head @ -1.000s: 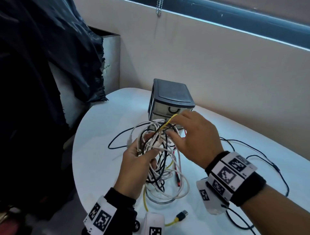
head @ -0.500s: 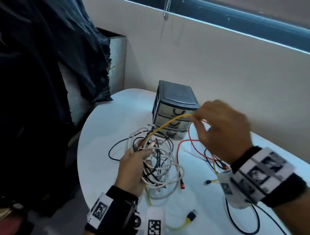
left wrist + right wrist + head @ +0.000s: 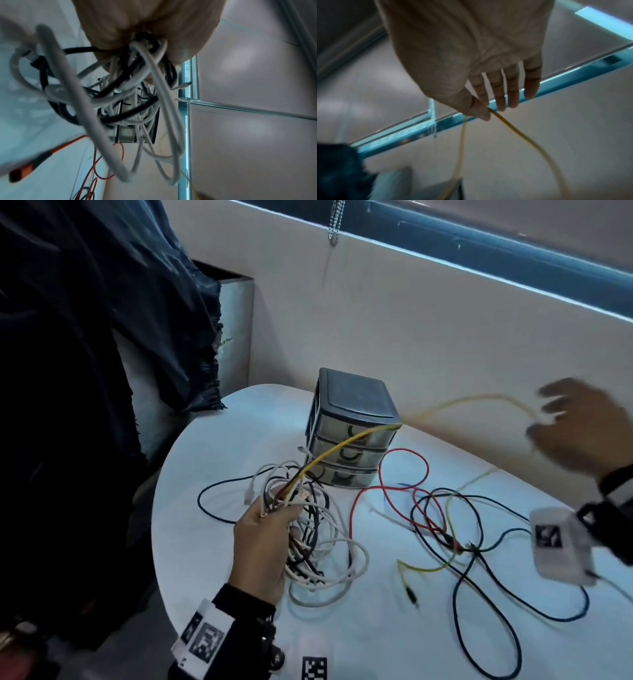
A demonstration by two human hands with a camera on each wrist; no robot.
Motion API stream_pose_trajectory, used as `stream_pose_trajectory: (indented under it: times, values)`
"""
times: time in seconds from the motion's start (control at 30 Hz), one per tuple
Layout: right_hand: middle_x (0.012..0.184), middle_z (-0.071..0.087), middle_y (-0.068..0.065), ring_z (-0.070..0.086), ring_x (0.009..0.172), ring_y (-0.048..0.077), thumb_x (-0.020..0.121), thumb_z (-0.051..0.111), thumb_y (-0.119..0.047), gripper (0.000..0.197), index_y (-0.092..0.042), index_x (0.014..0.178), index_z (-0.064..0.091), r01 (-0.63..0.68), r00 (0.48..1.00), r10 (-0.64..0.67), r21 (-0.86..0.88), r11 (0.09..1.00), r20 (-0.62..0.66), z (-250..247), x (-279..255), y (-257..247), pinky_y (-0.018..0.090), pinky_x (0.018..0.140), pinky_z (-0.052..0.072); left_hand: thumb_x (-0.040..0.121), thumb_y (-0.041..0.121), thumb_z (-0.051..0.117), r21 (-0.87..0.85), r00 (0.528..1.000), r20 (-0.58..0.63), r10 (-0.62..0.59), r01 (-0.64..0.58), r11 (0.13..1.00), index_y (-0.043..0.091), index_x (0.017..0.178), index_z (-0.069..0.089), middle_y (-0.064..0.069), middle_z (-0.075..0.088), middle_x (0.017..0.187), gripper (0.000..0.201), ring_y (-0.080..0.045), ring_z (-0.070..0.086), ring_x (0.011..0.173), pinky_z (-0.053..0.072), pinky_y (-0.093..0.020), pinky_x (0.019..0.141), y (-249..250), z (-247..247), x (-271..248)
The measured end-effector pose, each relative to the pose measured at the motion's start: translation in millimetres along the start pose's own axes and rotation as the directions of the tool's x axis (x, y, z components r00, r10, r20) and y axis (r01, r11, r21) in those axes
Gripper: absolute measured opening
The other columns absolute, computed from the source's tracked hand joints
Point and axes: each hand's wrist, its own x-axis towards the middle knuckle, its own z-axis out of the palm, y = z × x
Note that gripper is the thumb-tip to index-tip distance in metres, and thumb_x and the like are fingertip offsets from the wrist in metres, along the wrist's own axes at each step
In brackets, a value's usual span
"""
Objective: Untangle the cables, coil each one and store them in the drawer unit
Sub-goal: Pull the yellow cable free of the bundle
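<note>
My left hand [image 3: 270, 529] grips a tangled bundle of white and black cables [image 3: 318, 542] just above the round white table [image 3: 212, 542]; the left wrist view shows the same tangle [image 3: 130, 94] hanging from the fingers. A yellow cable [image 3: 342, 445] runs taut from that bundle up and right to my right hand [image 3: 579, 426], raised high at the far right. There, thumb and forefinger pinch the yellow cable [image 3: 503, 120] while the other fingers stay straight. The small grey drawer unit [image 3: 352, 433] stands behind the bundle, all drawers closed.
Loose red [image 3: 407, 470], dark blue [image 3: 479, 577] and yellow [image 3: 424, 568] cables sprawl over the table's right half. A beige wall [image 3: 445, 337] rises just behind the drawer unit. Black fabric [image 3: 85, 337] hangs at the left beyond the table edge.
My right hand has swept far to the right and upward, drawing the yellow cable out of the bundle. The left hand has kept its grip on the tangle, roughly in place.
</note>
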Motion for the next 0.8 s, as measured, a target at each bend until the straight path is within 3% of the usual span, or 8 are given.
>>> stream_pose_trajectory:
  times: [0.07,0.17,0.3,0.37,0.47,0.57,0.63,0.8]
  values:
    - [0.119,0.061,0.005,0.055,0.114,0.028,0.079,0.066,-0.009,0.047,-0.023,0.123,0.058,0.115,0.986,-0.111,-0.023,0.993,0.127,18,-38,-69,0.042,0.104,0.04,0.083,-0.007,0.062,0.023,1.0,0.012,0.012,-0.013,1.0,0.009,0.09,0.071,-0.012,0.06,0.079,0.02,-0.017,0.043,0.054,0.037,-0.032,0.058,-4,6,-4]
    - [0.123,0.062,-0.006,0.053,0.118,0.015,0.087,0.062,-0.017,0.036,-0.023,0.122,0.063,0.37,0.895,-0.398,0.163,0.915,0.202,50,-80,-109,0.025,0.102,0.034,0.084,-0.008,0.062,0.038,1.0,0.025,0.013,-0.013,0.999,0.01,0.095,0.071,-0.009,0.061,0.075,0.023,-0.016,0.044,0.052,0.039,-0.028,0.055,-8,14,-9]
    - [0.134,0.059,-0.013,0.051,0.125,0.009,0.095,0.057,-0.041,0.037,-0.032,0.132,0.058,0.41,0.818,-0.456,0.202,0.89,0.351,87,-94,-133,0.03,0.105,0.039,0.084,-0.01,0.062,0.075,0.998,0.035,0.047,-0.049,0.996,0.006,0.098,0.069,-0.008,0.058,0.072,0.022,-0.015,0.043,0.049,0.039,-0.026,0.048,-10,16,-12]
    - [0.139,0.055,-0.013,0.049,0.128,0.012,0.097,0.053,-0.044,0.041,-0.033,0.137,0.052,0.398,0.824,-0.428,0.158,0.904,0.371,96,-93,-134,0.031,0.106,0.038,0.083,-0.01,0.062,0.085,0.997,0.054,0.056,-0.061,0.995,0.005,0.097,0.069,-0.009,0.056,0.071,0.021,-0.015,0.042,0.048,0.038,-0.026,0.048,-8,15,-13]
    - [0.124,0.064,-0.009,0.056,0.114,0.014,0.093,0.059,-0.044,0.039,-0.03,0.129,0.058,0.393,0.868,-0.425,0.168,0.904,0.255,98,-88,-133,0.035,0.097,0.044,0.083,-0.009,0.064,0.104,0.994,0.091,0.052,-0.062,0.993,0.007,0.092,0.071,-0.007,0.054,0.066,0.02,-0.014,0.042,0.046,0.036,-0.027,0.05,-6,14,-13]
    - [0.089,0.066,-0.009,0.058,0.089,0.016,0.092,0.06,-0.043,0.019,-0.027,0.094,0.068,0.481,0.844,-0.485,0.075,0.873,0.23,98,-83,-131,0.038,0.078,0.049,0.083,-0.009,0.064,0.101,0.994,0.101,0.044,-0.054,0.993,0.01,0.095,0.073,-0.005,0.054,0.063,0.024,-0.013,0.042,0.044,0.038,-0.024,0.047,-5,13,-13]
    - [0.079,0.06,-0.007,0.056,0.08,0.019,0.095,0.054,-0.04,0.023,-0.021,0.083,0.062,0.533,0.821,-0.514,-0.011,0.846,0.247,98,-83,-128,0.036,0.067,0.047,0.084,-0.01,0.062,0.084,0.994,0.098,0.041,-0.049,0.995,0.014,0.1,0.074,-0.004,0.056,0.063,0.032,-0.013,0.042,0.045,0.039,-0.023,0.046,-5,14,-14]
    - [0.08,0.057,0.003,0.054,0.068,0.029,0.096,0.053,-0.021,0.012,-0.015,0.086,0.055,0.575,0.794,-0.58,-0.083,0.814,-0.184,70,-77,-127,0.036,0.053,0.044,0.085,-0.01,0.06,0.001,1.0,0.014,0.0,0.0,1.0,0.018,0.096,0.069,-0.007,0.058,0.072,0.032,-0.014,0.043,0.047,0.039,-0.022,0.045,-5,13,-12]
